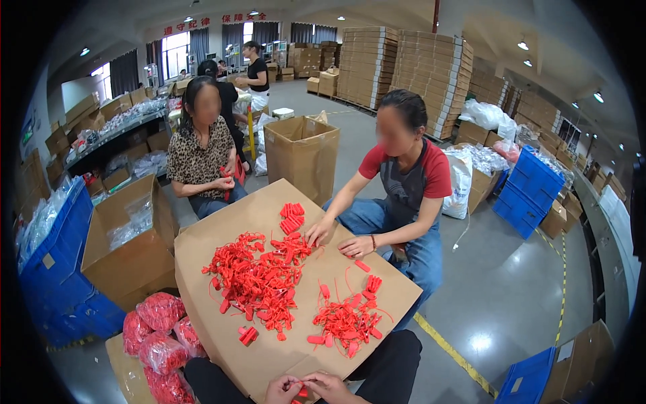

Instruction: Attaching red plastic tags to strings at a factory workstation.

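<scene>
At the near edge of a cardboard sheet, my left hand and my right hand meet, fingers closed and pinching. Between them shows a red plastic tag, partly hidden by the fingers. Ahead to the right lies a smaller heap of red tags with thin tails. A larger tangled heap of red tags spreads over the left and middle of the sheet. A small bundle of tags lies apart, nearer to me.
Across the sheet, a co-worker in red sleeves reaches into the tags beside stacked bundles. Another person holds red pieces. Plastic bags of red items lie at left, near an open carton. A tall carton stands behind.
</scene>
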`<state>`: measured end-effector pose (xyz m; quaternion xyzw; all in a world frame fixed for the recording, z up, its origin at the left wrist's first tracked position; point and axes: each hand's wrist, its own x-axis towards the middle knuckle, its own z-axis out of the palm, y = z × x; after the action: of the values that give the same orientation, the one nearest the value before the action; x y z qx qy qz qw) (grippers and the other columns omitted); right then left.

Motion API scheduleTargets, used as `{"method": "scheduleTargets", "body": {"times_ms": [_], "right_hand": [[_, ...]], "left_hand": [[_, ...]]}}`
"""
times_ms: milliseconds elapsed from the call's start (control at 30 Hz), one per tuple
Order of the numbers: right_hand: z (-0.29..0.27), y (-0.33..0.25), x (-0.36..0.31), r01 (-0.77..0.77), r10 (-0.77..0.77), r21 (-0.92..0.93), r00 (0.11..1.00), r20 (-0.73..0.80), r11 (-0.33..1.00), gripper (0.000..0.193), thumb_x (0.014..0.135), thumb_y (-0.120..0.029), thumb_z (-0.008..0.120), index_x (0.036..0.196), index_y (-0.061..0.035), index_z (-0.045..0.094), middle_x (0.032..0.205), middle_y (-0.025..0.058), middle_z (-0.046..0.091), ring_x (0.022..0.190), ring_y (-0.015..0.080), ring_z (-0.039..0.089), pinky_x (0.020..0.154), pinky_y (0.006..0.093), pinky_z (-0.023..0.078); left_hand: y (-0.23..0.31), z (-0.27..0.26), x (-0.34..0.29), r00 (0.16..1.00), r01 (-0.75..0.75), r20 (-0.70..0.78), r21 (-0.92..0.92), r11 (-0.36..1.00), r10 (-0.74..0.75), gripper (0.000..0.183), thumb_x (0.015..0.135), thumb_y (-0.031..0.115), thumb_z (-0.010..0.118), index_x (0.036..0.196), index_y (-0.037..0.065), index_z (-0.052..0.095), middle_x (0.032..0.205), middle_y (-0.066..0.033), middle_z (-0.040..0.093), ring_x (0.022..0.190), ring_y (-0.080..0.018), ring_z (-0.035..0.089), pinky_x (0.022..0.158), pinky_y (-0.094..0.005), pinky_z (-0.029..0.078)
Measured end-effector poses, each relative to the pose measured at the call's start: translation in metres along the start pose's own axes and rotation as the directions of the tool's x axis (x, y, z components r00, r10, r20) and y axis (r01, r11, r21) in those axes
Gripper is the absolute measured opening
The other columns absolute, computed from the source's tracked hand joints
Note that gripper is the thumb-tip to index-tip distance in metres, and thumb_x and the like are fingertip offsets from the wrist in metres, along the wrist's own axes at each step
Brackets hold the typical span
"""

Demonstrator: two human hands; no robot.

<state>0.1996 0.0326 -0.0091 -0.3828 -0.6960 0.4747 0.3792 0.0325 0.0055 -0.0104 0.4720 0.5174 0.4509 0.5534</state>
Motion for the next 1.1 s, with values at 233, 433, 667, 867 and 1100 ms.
{"method": "scheduleTargets", "body": {"times_ms": [233,433,667,867,1100], "right_hand": [[0.0,-0.001,-0.006,-0.238,0.21,0.394,0.971,0.113,0.888,0.016,0.088,-0.014,0.054,0.099,-0.0037,0.059,0.085,-0.0008,0.061,0.076,0.0027,0.053,0.067,0.0179,0.044],[-0.001,-0.02,-0.001,-0.109,0.099,0.268,0.994,0.05,0.957,0.015,0.088,-0.014,0.053,0.098,-0.0025,0.058,0.081,-0.0018,0.06,0.072,0.0026,0.054,0.065,0.0179,0.044],[0.014,0.003,-0.005,-0.284,0.258,0.449,0.959,0.12,0.847,0.015,0.09,-0.015,0.05,0.099,-0.0031,0.054,0.079,0.0014,0.058,0.071,0.005,0.055,0.063,0.0201,0.047],[0.009,-0.002,-0.009,-0.473,0.381,0.82,0.858,0.345,0.323,0.019,0.089,-0.012,0.051,0.106,-0.0025,0.05,0.087,0.0043,0.06,0.076,0.0106,0.059,0.071,0.0218,0.046],[0.016,0.025,-0.016,-0.402,0.31,0.822,0.905,0.291,0.402,0.025,0.085,-0.009,0.057,0.109,-0.0012,0.052,0.093,0.0053,0.059,0.083,0.0109,0.058,0.074,0.0217,0.046]], "left_hand": [[0.021,-0.001,-0.004,0.996,0.041,0.078,-0.026,0.999,-0.039,0.009,0.083,0.008,0.058,0.087,0.0,0.059,0.069,0.0,0.058,0.058,-0.0033,0.049,0.053,-0.0168,0.04],[0.021,-0.013,-0.005,0.941,0.318,0.195,-0.215,0.923,-0.278,0.015,0.087,0.014,0.054,0.086,0.0,0.059,0.071,-0.0022,0.059,0.055,-0.006,0.05,0.051,-0.0176,0.04],[0.017,-0.005,-0.007,0.886,0.402,0.301,-0.12,0.908,-0.352,0.015,0.087,0.016,0.055,0.084,0.002,0.059,0.071,-0.0033,0.059,0.052,-0.0064,0.048,0.049,-0.0173,0.038],[0.007,-0.016,-0.002,0.963,0.266,0.102,-0.227,0.937,-0.249,0.015,0.085,0.022,0.057,0.083,0.007,0.06,0.068,0.0023,0.055,0.057,-0.006,0.048,0.054,-0.0184,0.039],[-0.005,-0.021,0.008,0.978,0.177,-0.068,-0.215,0.961,-0.195,0.012,0.085,0.012,0.056,0.078,0.003,0.058,0.056,0.0005,0.051,0.046,-0.006,0.044,0.045,-0.018,0.035]]}}
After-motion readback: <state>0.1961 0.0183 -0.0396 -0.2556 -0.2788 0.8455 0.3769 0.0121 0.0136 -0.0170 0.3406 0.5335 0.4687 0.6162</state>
